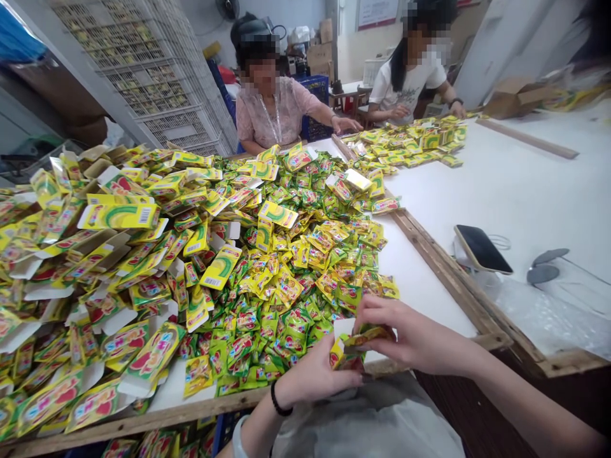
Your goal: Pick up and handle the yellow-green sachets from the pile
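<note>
Carton (344,353) — half-hidden between left hand (315,376) and right hand (405,334) — contents unclear.

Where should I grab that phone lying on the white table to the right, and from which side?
Take the phone by its two long edges, coming from above. It is thin and tilted on a small stand, so those edges stand clear of the table.
</note>
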Tool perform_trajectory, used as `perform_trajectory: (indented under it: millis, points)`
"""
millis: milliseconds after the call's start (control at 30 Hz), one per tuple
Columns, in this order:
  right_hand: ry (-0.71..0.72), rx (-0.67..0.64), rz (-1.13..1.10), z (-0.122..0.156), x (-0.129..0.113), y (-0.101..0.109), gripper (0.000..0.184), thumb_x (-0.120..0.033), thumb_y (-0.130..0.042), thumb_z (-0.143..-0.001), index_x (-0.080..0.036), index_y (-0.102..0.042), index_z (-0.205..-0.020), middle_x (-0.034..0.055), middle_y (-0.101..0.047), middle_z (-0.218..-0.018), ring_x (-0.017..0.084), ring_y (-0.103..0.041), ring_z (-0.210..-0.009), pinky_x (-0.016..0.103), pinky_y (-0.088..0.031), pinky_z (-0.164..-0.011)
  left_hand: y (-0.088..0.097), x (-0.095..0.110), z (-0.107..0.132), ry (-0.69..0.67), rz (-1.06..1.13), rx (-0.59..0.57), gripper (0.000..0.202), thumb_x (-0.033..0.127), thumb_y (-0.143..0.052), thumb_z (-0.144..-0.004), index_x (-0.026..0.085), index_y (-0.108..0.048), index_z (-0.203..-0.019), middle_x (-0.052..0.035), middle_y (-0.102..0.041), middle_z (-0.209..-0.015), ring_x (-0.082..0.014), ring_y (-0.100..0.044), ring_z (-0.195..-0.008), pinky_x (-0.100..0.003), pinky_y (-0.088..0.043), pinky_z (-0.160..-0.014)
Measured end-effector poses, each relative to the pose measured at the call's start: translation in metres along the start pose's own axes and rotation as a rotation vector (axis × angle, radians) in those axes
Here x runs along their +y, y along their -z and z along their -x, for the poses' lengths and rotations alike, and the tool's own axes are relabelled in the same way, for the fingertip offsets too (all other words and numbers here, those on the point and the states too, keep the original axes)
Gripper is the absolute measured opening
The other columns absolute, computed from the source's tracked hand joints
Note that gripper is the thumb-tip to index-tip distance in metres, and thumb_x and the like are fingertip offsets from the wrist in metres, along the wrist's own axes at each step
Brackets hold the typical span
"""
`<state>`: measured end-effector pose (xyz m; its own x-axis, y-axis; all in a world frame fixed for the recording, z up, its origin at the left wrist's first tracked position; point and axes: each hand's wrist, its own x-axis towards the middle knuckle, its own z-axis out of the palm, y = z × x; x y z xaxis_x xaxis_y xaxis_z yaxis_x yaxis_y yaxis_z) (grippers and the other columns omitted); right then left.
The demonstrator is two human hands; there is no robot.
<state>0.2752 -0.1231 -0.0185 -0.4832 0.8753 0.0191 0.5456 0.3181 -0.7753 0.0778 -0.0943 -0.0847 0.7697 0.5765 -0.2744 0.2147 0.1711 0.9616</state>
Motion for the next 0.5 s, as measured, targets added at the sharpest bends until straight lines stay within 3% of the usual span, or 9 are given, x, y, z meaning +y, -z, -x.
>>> perform_trajectory:
  millis: [300,500]
  points:
    - [0.053,-0.216,0.160,0.000,-0.009,0.005,0.017,-0.018,-0.057,-0.083,-0.026,-0.065,-0.095,0.0009,-0.056,-0.087,0.015,-0.056,-0.077,0.023,-0.040,-0.068,-0.007,0.007,0.003,-0.043,-0.185,-0.062,0.028,0.015,-0.060,-0.067,0.017,-0.059,-0.094,0.0000,-0.063,-0.088,-0.0163,-0.055,-0.078,-0.025,-0.044,-0.071]
    - [0.044,-0.155,0.217,-0.006,-0.004,-0.006,0.022,-0.015,-0.051,-0.086,-0.028,-0.062,-0.100,0.0013,-0.055,-0.092,0.014,-0.056,-0.078,0.023,-0.040,-0.069,-0.006,0.003,-0.001,-0.084,-0.203,0.052,0.038,0.014,-0.062,-0.064,0.017,-0.056,-0.101,-0.0028,-0.063,-0.095,-0.0170,-0.055,-0.081,-0.026,-0.044,-0.073]
